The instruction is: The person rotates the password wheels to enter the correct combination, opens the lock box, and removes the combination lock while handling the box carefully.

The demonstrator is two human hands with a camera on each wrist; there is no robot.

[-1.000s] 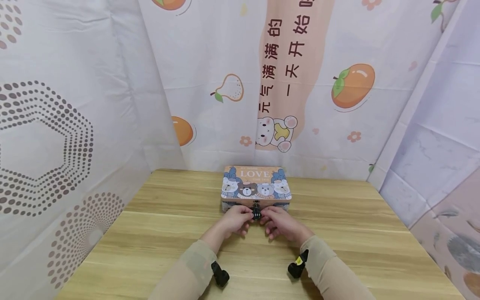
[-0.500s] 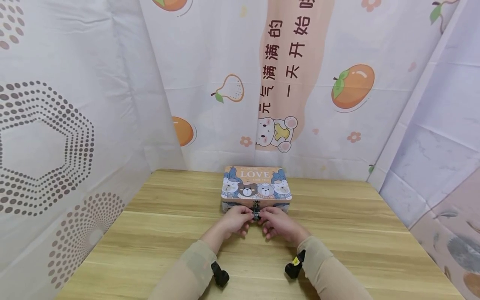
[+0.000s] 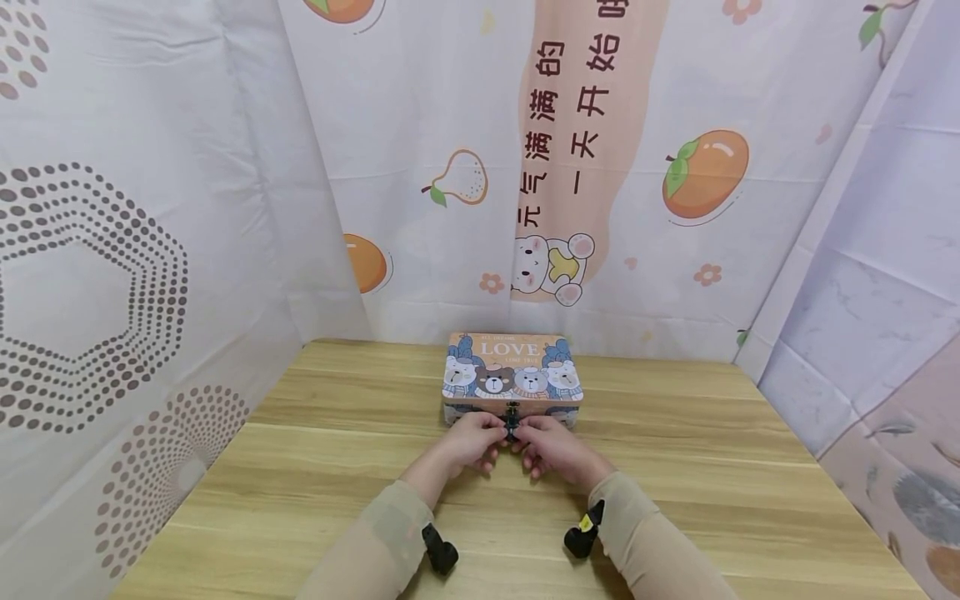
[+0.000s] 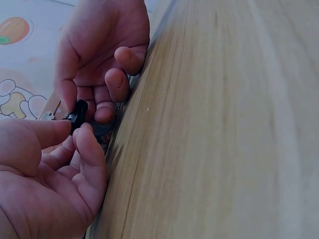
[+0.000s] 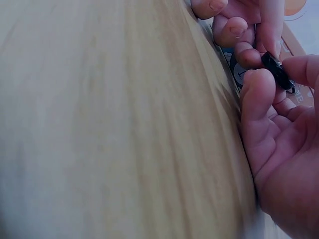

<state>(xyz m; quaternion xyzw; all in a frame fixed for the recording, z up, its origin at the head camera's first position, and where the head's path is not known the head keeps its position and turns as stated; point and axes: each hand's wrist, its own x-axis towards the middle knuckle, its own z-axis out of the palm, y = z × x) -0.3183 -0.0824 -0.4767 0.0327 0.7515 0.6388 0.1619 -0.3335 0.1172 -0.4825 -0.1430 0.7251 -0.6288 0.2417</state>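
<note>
A closed tin box [image 3: 512,367] printed with bears and "LOVE" lies on the wooden table. At its front clasp hangs a small black padlock [image 3: 512,423], also seen as a black padlock [image 4: 77,116] in the left wrist view. From the left side, the left hand [image 3: 472,440] pinches the padlock between thumb and finger. The right hand [image 3: 558,448] pinches its other side, thumb and finger on the black padlock [image 5: 277,71] in the right wrist view. The remaining fingers of both hands are loosely curled below it. The fingers partly cover the padlock.
The wooden table [image 3: 360,500] extends around the box on all sides. Behind it hangs a white curtain [image 3: 420,275] with fruit prints, close to the box's back edge. More patterned cloth hangs at left and right.
The right hand and forearm have shifted slightly left, and the padlock appears turned, its dial face no longer showing as before. The left hand and box have hardly moved.
</note>
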